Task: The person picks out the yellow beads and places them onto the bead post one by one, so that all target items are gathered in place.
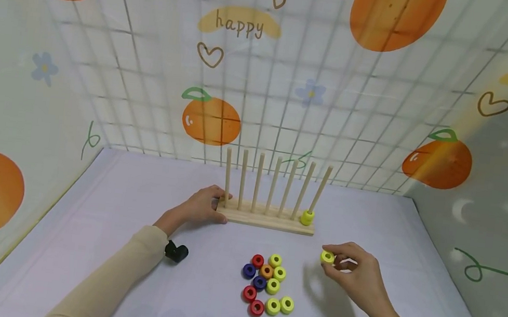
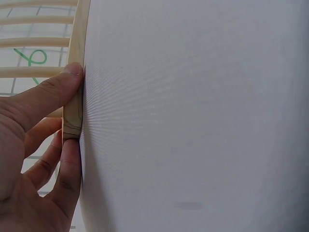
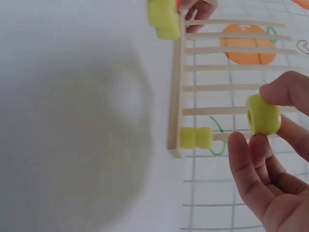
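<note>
My left hand [image 1: 203, 206] grips the left end of a wooden peg rack [image 1: 270, 224], thumb along the front of the base and fingers at its end and back. Several upright pegs stand in a row on it. Two yellow beads [image 3: 188, 137] are stacked on the rightmost peg [image 1: 321, 187]. Between thumb and fingertips my right hand [image 1: 360, 272] pinches another yellow bead [image 3: 268, 113], held above the table to the right of the rack's front corner. Its hole shows in the head view.
Loose beads lie in a cluster in front of the rack: several yellow [image 1: 272, 313], red [image 1: 256, 315], dark blue [image 1: 248, 276] and one orange [image 1: 266, 276]. A printed curtain over a wire grid [image 1: 267, 87] rises behind the white table [image 1: 201, 288].
</note>
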The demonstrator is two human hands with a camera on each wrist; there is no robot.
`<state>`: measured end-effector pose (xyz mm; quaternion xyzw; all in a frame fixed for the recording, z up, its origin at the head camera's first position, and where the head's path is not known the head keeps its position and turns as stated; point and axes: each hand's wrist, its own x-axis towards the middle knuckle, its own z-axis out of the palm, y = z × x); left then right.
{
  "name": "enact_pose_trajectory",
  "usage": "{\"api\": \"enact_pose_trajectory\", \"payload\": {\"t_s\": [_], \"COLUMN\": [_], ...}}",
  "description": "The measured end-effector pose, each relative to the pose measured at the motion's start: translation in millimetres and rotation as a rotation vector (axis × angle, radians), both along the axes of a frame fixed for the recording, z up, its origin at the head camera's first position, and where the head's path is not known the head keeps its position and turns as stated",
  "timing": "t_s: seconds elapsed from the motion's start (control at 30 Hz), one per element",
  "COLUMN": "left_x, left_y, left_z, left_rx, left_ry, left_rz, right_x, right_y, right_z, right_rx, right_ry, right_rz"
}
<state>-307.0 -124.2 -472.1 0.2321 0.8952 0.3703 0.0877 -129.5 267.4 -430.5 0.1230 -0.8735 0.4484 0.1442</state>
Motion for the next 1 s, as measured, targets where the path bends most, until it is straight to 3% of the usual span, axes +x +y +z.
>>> {"api": "enact_pose_trajectory", "payload": {"t_s": [0.6,1.0], "left_x": [-2.7,-2.3], "left_y": [-0.6,-2.0], "left_z": [-4.6,-4.0], "left_rx": [0.006,0.003], "left_ry": [-0.003,0.001], "left_rz": [-0.003,-0.006], "right_x": [-23.7,-39.9], "right_y": [15.6,10.7], "right_z": [44.6,77.2], "right_rx": [0.093,0.098], "right_ry": [0.158,0.215], "right_rz": [-0.063,-0.029]}}
